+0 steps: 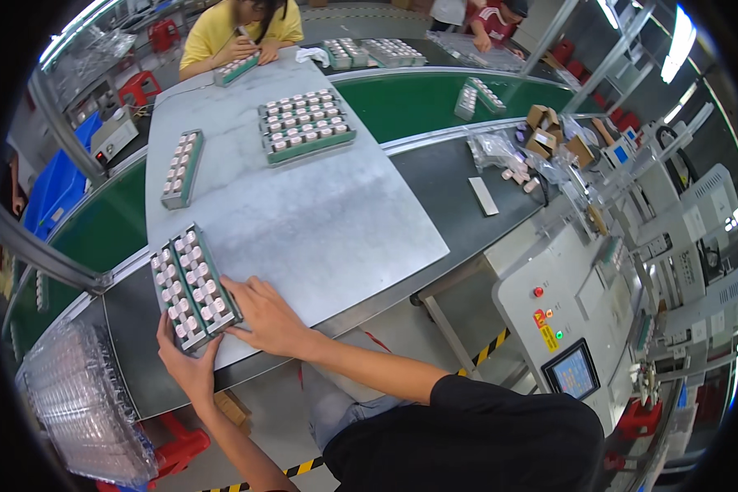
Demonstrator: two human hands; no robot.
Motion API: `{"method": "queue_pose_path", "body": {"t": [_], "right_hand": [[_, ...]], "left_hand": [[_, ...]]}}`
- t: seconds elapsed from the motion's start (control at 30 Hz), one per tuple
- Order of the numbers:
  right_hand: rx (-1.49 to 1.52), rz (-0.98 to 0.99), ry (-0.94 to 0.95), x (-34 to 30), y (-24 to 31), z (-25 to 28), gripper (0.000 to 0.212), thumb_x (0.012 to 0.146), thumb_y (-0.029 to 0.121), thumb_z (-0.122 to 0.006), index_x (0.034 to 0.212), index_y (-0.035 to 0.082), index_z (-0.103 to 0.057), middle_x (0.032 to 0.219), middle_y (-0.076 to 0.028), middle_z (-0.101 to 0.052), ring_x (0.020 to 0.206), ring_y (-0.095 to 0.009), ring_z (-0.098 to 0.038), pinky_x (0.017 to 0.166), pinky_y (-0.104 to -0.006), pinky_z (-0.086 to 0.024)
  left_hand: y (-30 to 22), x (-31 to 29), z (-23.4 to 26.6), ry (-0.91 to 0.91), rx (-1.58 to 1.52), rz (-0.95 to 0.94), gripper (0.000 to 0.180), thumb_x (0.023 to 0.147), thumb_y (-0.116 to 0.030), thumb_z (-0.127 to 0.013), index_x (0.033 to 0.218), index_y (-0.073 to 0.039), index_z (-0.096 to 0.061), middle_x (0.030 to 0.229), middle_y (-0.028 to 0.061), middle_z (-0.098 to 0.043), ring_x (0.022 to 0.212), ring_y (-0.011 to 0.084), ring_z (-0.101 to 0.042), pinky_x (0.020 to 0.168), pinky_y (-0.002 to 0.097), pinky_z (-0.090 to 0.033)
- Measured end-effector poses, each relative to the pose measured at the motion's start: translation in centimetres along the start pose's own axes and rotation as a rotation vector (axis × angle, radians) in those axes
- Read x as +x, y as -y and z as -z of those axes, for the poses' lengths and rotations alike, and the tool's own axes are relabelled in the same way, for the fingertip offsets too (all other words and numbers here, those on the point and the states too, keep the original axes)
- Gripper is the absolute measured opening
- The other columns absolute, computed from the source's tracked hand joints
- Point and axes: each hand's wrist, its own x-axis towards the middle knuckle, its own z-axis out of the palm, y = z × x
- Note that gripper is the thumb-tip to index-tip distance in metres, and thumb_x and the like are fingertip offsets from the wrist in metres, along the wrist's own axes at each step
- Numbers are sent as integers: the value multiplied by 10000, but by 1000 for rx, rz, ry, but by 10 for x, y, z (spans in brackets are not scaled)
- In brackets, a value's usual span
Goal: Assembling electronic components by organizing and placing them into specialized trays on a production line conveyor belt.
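Two narrow green-sided racks lie side by side at the near left of the light grey board. Each is filled with rows of small white-capped cylindrical pieces. My left hand grips their near end, fingers along the left side and thumb by the front edge. My right hand holds the right-hand rack at its near right corner, fingers along its side. The undersides of the racks and some fingertips are hidden. A single similar rack lies further off on the left, and a block of several filled racks sits farther back.
A green conveyor runs behind the board. Clear plastic trays are stacked at the lower left. A machine with a touchscreen stands at right. Across the board, a person in yellow handles another rack.
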Motion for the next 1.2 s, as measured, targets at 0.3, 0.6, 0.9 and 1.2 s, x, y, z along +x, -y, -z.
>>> {"method": "queue_pose_path", "body": {"t": [0.3,0.6,0.9,1.2], "right_hand": [[-28,29,-19,1,0,0,852,828,234,-828,1513,-40,-401,1194,-211,-606,1103,-371,-551,966,-452,-453],[-41,76,-36,5,0,-11,839,823,259,-828,1490,-51,-425,1185,-216,-612,1072,-370,-557,963,-472,-449],[-45,40,127,8,-3,2,857,773,155,-799,1500,-48,-394,1292,-225,-606,1081,-358,-584,978,-462,-459],[49,-143,-125,174,-72,-21,873,839,409,-821,1434,-77,-408,1302,-297,-596,1158,-401,-602,952,-493,-520]], "left_hand": [[2,0,-1,-16,57,-15,1026,629,-184,-987,1500,-32,-466,1438,183,-579,1328,323,-548,1124,415,-392],[6,3,8,-32,39,1,1026,599,-232,-1008,1459,0,-499,1383,189,-617,1298,354,-571,1105,428,-420],[-2,-1,10,-28,200,-32,1032,616,-356,-983,1461,-21,-494,1387,140,-622,1256,326,-563,1081,435,-397],[-12,7,10,-11,227,4,1078,589,-316,-1000,1480,-39,-462,1456,113,-583,1277,321,-547,1078,427,-405]]}}
